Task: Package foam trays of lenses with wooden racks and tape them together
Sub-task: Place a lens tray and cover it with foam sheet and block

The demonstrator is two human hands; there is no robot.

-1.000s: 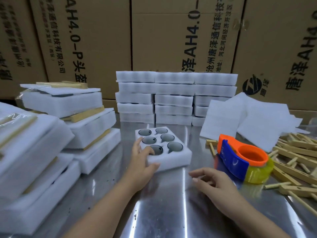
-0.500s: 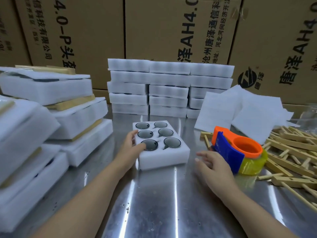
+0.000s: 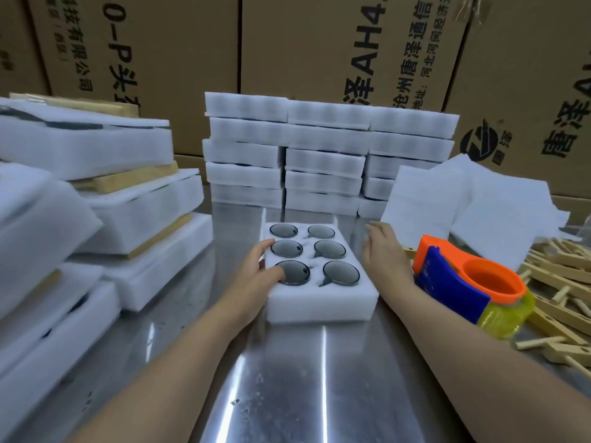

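Fingers of the left hand (image 3: 256, 271) grip the foam tray (image 3: 319, 303) — likely steadying it — just beside the right hand (image 3: 382, 254), fingers straight.

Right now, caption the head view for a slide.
Left hand holds a six-lens foam tray on a steel table; right hand hovers open beside it.
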